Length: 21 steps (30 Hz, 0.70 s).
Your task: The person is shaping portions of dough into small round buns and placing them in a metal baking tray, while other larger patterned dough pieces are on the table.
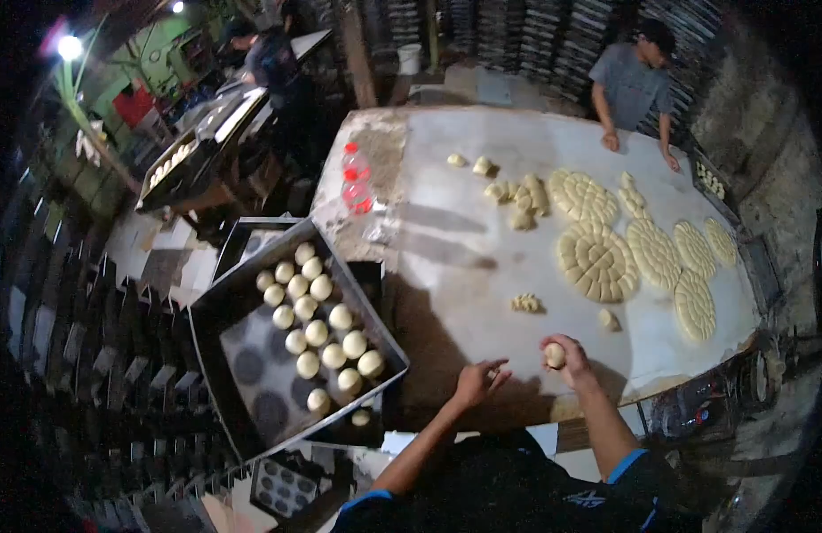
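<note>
Over the near edge of a pale worktable (446, 338), my right hand (569, 357) is closed round a dough ball (554, 355). To its left, my left hand (482, 382) holds nothing, its fingers apart and pointing right. Just beyond my hands lie a small cluster of dough pieces (525, 303) and a single dough lump (608, 319). A deep metal tray (251, 417) stands left of my left hand, with several round dough balls (316, 333) in rows on its right side and dark round marks on its bare bottom.
Large cut dough rounds (597, 261) cover the table's right half. Plastic bottles with red caps (356, 182) stand at its far left. A person in a grey shirt (631, 84) leans over the far right edge. Another person (273, 67) works at the back left. A smaller moulded tray (285, 487) lies below.
</note>
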{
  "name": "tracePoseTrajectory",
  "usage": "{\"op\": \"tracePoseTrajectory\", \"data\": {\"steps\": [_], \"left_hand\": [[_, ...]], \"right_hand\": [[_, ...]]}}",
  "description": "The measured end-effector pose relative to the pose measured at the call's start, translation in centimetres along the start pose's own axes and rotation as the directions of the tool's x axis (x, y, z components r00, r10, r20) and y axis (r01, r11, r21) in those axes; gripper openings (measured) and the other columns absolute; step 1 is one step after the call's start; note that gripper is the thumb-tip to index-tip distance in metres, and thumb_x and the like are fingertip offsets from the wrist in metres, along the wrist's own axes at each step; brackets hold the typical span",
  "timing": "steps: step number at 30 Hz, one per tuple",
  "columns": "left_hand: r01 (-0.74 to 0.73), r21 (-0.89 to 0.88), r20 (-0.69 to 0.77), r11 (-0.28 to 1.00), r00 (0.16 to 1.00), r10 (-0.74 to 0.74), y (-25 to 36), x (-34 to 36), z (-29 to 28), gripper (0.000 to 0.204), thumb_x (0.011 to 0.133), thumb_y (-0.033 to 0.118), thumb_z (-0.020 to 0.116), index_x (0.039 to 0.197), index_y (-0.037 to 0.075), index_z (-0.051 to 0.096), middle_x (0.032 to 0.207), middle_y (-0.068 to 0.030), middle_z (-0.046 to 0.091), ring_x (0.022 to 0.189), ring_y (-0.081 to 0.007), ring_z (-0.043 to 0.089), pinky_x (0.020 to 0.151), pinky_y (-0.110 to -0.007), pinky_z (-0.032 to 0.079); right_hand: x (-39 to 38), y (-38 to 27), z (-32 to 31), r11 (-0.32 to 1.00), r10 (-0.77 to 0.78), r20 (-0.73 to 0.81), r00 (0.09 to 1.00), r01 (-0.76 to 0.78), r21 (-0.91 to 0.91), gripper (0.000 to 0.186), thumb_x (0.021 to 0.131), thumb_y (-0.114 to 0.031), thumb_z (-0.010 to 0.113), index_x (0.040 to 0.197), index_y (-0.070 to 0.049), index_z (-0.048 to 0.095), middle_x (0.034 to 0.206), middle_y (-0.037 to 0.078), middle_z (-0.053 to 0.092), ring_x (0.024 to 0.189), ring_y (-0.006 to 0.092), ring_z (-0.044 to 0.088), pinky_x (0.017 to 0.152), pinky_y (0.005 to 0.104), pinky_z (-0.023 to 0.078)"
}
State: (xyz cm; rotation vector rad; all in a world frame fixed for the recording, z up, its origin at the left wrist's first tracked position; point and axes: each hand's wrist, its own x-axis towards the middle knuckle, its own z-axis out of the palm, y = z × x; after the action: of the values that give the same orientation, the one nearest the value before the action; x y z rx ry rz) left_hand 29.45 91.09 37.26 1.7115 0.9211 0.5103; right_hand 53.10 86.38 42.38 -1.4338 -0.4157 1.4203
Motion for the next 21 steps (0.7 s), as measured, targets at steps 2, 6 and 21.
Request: {"op": "tracePoseTrajectory", "data": {"steps": [2,6,21], "left_hand": [[-0.101,0.042,-0.02,0.994,0.995,0.102,4.6,-1.4,-2.6,0.032,0.091,0.02,0.061,0.12,0.008,0.063,0.094,-0.0159,0.07,0.084,-0.0247,0.07,0.073,-0.035,0.053],[-0.068,-0.147,-0.073,0.987,0.996,0.058,4.9,-3.8,-6.8,0.035,0.088,0.011,0.058,0.121,0.001,0.061,0.102,-0.0186,0.068,0.087,-0.026,0.069,0.076,-0.035,0.052],[0.182,-0.376,0.381,0.909,0.924,-0.028,9.0,2.0,-0.4,0.04,0.099,0.037,0.045,0.102,-0.002,0.055,0.086,-0.019,0.059,0.08,-0.0348,0.06,0.072,-0.043,0.048]], "right_hand": [[-0.7,2.5,5.4,0.977,-0.092,0.136,0.986,0.116,-0.182,0.028,0.096,-0.027,0.049,0.099,-0.002,0.061,0.083,0.008,0.063,0.068,0.0189,0.062,0.057,0.0307,0.051],[-2.0,4.7,12.6,0.626,-0.41,0.245,0.879,0.466,-0.625,0.03,0.099,-0.028,0.048,0.096,0.0,0.057,0.075,0.007,0.061,0.067,0.0128,0.056,0.063,0.0284,0.045],[0.9,2.9,-0.8,0.254,-0.646,0.075,0.76,0.306,-0.917,0.026,0.085,-0.024,0.067,0.084,-0.006,0.049,0.071,0.019,0.059,0.07,0.038,0.059,0.063,0.0479,0.044]]}}
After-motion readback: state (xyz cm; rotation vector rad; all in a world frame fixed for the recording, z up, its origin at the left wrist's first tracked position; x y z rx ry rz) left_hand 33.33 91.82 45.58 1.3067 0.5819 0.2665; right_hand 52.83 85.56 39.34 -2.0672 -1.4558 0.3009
